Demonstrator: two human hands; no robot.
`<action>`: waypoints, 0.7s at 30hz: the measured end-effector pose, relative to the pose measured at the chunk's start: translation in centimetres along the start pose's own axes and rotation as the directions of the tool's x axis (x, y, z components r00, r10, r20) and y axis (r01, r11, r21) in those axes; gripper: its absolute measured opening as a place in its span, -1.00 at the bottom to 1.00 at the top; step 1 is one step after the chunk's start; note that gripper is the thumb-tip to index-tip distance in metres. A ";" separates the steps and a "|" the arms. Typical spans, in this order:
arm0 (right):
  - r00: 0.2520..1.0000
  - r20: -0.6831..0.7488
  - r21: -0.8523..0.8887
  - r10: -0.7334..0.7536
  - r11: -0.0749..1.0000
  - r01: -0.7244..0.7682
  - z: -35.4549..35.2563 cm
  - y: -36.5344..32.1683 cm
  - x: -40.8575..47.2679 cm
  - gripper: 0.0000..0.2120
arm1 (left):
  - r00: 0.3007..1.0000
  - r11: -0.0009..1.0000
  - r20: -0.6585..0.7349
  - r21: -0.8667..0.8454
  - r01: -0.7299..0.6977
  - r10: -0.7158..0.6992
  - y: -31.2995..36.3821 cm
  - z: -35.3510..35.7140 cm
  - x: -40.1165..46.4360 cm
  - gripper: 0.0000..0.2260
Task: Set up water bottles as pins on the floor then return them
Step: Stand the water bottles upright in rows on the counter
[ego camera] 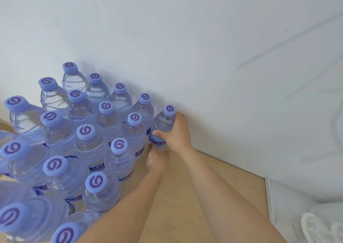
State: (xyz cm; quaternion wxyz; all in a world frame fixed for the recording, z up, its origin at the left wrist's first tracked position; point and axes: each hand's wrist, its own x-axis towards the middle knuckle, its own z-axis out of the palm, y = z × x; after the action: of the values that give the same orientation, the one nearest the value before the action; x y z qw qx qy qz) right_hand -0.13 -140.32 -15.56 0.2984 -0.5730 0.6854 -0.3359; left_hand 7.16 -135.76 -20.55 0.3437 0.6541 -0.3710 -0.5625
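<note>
So I've got a whole crowd of water bottles (pixel 89 142) standing upright on the wooden floor (pixel 178 190), packed close in slanted rows right up against the white wall (pixel 185 38). All clear plastic, all look full of water, and every one is capped with a light blue lid with a purple swirl printed on top.

My right hand (pixel 176 131) is wrapped around the end bottle (pixel 164 124), the one at the far right of the back row, just beside the wall. Fingers are curled round its shoulder and label, and it's upright with its cap (pixel 169 110) on. My left hand (pixel 156 161) is lower down at the base of that same bottle, fingertips touching near the bottom of it, but I honestly can't tell if it's gripping or just resting there.

Labels are blue with red-and-white lettering. On the one I'm holding I can make out something like "ante", but the rest is hidden by my fingers, so no full brand name. The other labels are too blurry or cut off to read.

To the right of the bottles the floor runs open along the wall as far as a white corner piece (pixel 289 196). Something white and fuzzy (pixel 315 226) sits at the bottom right, can't tell what.
</note>
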 end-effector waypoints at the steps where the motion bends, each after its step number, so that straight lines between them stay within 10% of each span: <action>1: 1.000 -0.014 -0.007 0.009 1.000 -0.009 0.0 0.0 -0.3 -0.42 | 1.000 1.000 0.013 -0.023 -0.006 0.006 -0.2 0.1 0.1 -0.65; 6: 0.997 -0.014 0.007 0.073 0.997 -0.073 -1.2 -1.1 -2.6 -0.11 | 0.986 0.969 0.163 0.234 -0.076 0.038 -1.1 -0.6 -1.5 -0.39; 12: 0.958 -0.255 0.031 0.129 0.992 -0.125 -7.7 1.9 -15.6 -0.60 | 0.793 0.713 0.602 0.516 -0.475 0.093 -4.1 0.5 -8.6 -0.45; 16: 0.523 -0.848 -0.052 0.090 0.967 -0.250 -12.1 5.2 -27.1 -0.66 | 0.649 0.626 0.760 0.486 -0.610 0.042 -5.1 2.8 -13.0 -0.45; 21: 0.194 -0.977 -0.025 0.083 0.869 -0.494 -14.3 7.5 -32.8 -0.46 | 0.521 0.609 0.852 0.387 -0.692 0.050 -5.4 4.8 -17.0 -0.56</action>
State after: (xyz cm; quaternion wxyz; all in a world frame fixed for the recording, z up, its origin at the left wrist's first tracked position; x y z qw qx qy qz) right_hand -10.43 -105.38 -12.21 -0.2228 -0.1482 0.8640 -0.4264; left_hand 1.42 -118.46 -17.65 -0.0005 0.3151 -0.8042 -0.5040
